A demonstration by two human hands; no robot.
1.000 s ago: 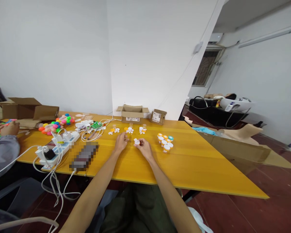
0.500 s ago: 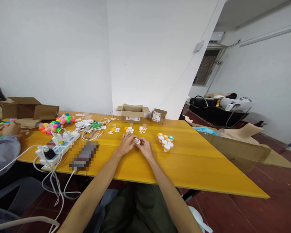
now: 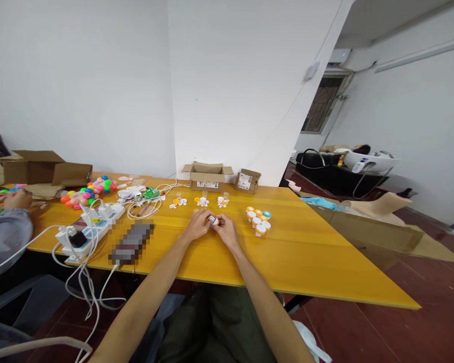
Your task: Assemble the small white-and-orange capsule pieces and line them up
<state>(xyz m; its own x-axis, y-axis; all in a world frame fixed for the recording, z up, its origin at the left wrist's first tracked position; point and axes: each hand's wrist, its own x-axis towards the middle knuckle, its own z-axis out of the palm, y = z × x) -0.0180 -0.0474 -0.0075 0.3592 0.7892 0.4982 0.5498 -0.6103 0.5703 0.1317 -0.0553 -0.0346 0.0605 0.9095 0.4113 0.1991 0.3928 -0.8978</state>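
Both my hands meet over the middle of the yellow table [image 3: 310, 262]. My left hand [image 3: 197, 225] and my right hand [image 3: 226, 230] pinch a small white and orange bottle [image 3: 214, 220] between their fingertips. A cluster of small bottles with orange, white and teal caps [image 3: 258, 220] stands just right of my right hand. Three small groups of white and orange pieces [image 3: 202, 202] lie a little beyond my hands.
Two cardboard boxes [image 3: 207, 176] sit at the table's far edge. A white power strip with plugs and cables [image 3: 87, 229], a dark flat device [image 3: 130, 243] and coloured balls [image 3: 86, 192] lie at the left. Another person's sleeve and hand [image 3: 7, 222] rest at the far left.
My left hand moved right from the table and joined my right hand on the small bottle. The right hand stayed about where it was.
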